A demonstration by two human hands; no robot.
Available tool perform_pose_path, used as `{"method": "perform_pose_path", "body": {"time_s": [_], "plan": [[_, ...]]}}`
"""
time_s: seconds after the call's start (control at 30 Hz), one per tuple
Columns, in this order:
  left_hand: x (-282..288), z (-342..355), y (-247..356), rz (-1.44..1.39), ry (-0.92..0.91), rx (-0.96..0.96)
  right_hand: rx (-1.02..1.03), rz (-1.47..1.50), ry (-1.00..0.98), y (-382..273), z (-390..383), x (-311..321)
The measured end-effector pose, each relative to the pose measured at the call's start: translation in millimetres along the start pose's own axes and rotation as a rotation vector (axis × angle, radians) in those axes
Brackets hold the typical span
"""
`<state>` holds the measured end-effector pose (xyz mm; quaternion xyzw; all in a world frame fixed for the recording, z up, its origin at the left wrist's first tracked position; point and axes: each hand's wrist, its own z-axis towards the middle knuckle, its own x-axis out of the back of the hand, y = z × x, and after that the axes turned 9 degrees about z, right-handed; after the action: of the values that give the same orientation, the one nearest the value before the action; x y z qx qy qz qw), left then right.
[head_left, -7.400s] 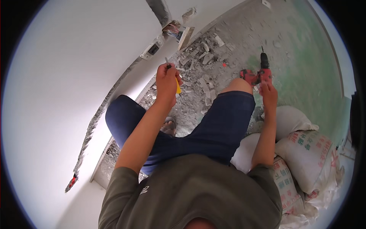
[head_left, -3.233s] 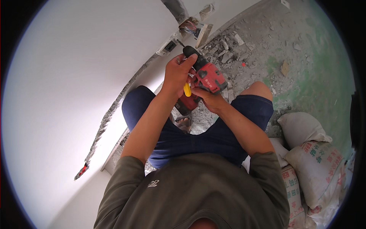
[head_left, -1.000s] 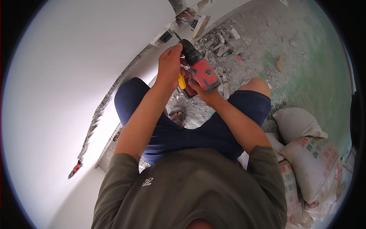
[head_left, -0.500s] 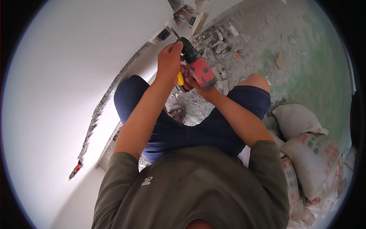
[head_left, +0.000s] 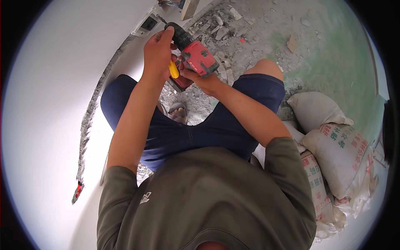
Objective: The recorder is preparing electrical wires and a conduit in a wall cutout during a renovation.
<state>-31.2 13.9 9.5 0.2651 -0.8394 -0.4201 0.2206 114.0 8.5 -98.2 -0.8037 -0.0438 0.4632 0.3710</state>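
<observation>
A red and black cordless drill [head_left: 200, 56] is in my right hand [head_left: 204, 81], whose fingers wrap around its grip below the body. Its bit points up and left, close to a wall box [head_left: 148, 23] with a dark opening; whether they touch I cannot tell. My left hand [head_left: 157, 54] is closed, its thumb against the black chuck [head_left: 177, 34]. A yellow handle [head_left: 173, 69] sticks out below the left hand's fingers; the rest of that tool is hidden.
A rough groove [head_left: 88, 112] runs along the white wall to a red piece [head_left: 78, 190] at its lower end. Broken rubble [head_left: 216, 27] covers the floor by the wall. Stuffed sacks [head_left: 337, 154] are piled at my right. A wooden board [head_left: 190, 9] stands near exposed wires.
The view has shifted, so hands, drill and wall box all appear further up and left. My grip on the drill looks the same.
</observation>
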Motion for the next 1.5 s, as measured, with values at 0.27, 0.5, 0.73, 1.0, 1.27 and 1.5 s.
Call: {"method": "perform_pose_path", "body": {"time_s": [0.27,0.5,0.73,1.0,1.27,1.5], "plan": [[2,-2,-1,-0.033,-0.024,-0.035,-0.036,-0.112,0.043,5,1,3],[-2,-4,0,-0.118,-0.034,-0.020,0.002,-0.111,0.072,-2,-2,3],[2,-7,7,-0.067,-0.034,0.064,0.012,0.026,0.038,-11,-9,-14],[-2,-6,6,-0.082,-0.011,0.030,0.014,-0.067,0.086,-3,-8,0],[1,-5,-1,-0.109,-0.005,0.001,0.357,-0.727,0.009,17,2,21],[4,-7,-1,-0.106,-0.032,0.006,0.146,-0.468,0.073,7,-3,5]]}}
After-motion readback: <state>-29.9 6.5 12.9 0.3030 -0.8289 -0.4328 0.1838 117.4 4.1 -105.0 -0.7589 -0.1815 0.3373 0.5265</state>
